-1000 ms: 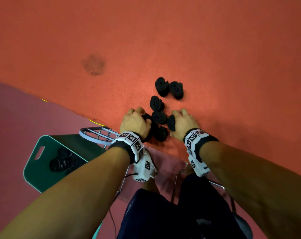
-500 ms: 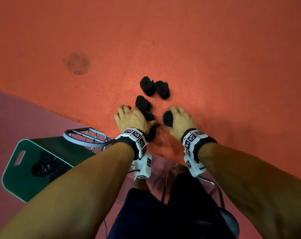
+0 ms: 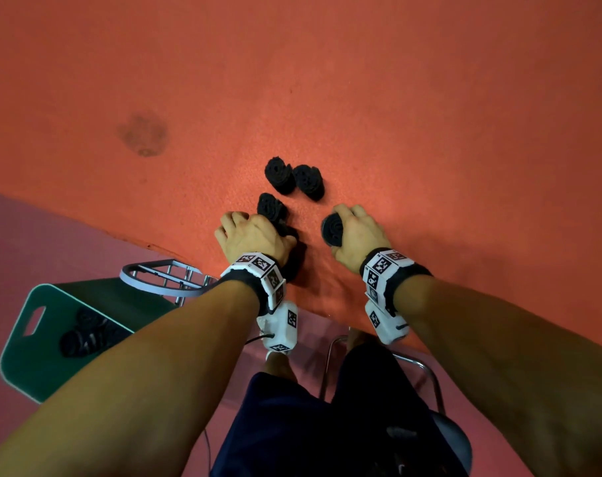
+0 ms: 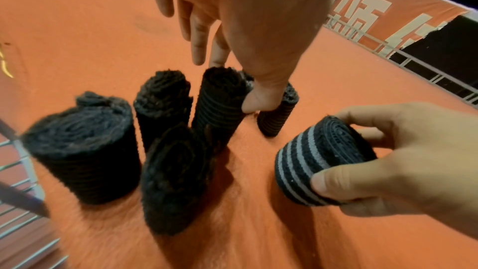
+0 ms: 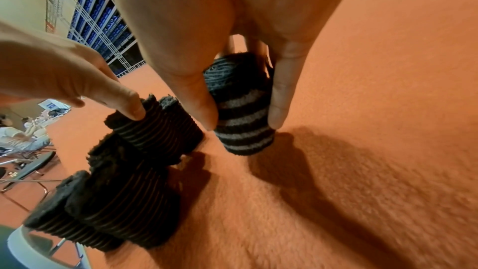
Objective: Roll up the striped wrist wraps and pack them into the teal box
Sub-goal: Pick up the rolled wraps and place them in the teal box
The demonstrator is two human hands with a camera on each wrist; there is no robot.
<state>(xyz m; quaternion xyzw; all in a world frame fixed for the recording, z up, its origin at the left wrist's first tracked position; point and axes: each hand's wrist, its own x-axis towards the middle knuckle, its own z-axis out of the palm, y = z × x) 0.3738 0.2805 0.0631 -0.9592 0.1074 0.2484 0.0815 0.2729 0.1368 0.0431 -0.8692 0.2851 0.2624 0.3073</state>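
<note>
Several black rolled wrist wraps with thin stripes stand on end on the orange floor. My right hand pinches one grey-striped roll between thumb and fingers, just off the floor and apart from the cluster; the right wrist view shows that roll up close. My left hand reaches over the cluster, thumb and fingers around one upright roll. Two more rolls stand beyond the hands. The teal box sits at lower left with several rolls inside.
A wire rack with a grey rim stands between the box and my left arm. A chair's metal frame and my dark shorts are below. A dark stain marks the floor. Fencing and a banner stand far off.
My right hand has lifted its roll away to the right of the cluster. My left hand has shifted left over the remaining rolls. The view has tilted, so the box shows differently.
</note>
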